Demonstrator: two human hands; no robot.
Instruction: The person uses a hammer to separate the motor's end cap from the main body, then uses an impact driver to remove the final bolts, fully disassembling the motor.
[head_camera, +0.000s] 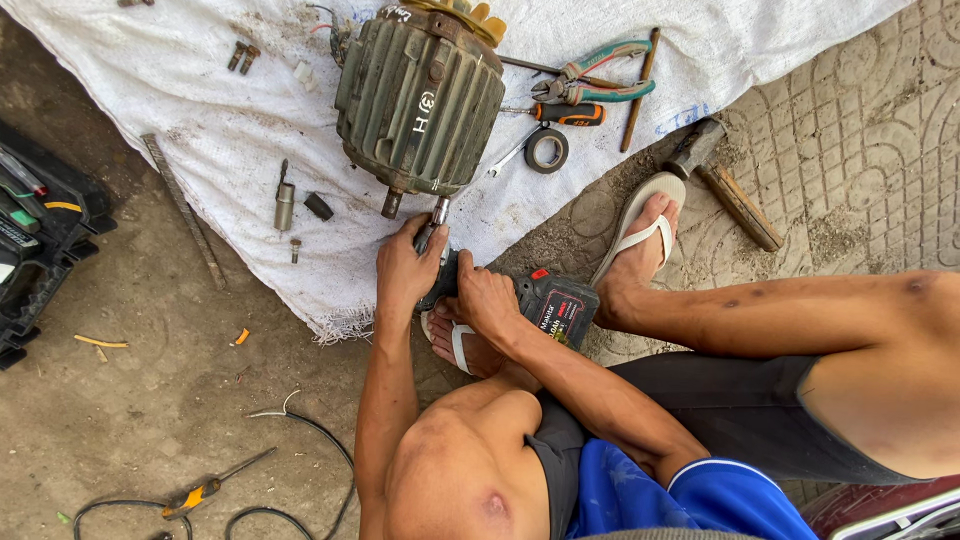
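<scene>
1. The left hand (405, 268) is closed around the front part of the drill (470, 285), near its chuck.
2. The right hand (487, 300) grips the drill body from above, just behind the left hand.
3. The drill is black with a red button and a battery (560, 305) at its back end. It lies low over the edge of the white sack (230, 140), between the person's feet.
4. The tip of the drill touches the lower end of the motor (420, 95), close to a short bolt (392, 203) that sticks out there.
5. The motor is grey-green with ribs and it lies on the sack.
6. To the right of the motor there are pliers (590, 80), a screwdriver (560, 113), a tape roll (547, 150) and a wrench (510, 155).
7. A hammer (715, 170) lies on the paving, just beside the sandal (640, 225) of the right foot.
8. To the left of the motor a small socket (285, 205) lies on the sack.
9. A black toolbox (40, 235) stands at the left edge, on the concrete.
</scene>
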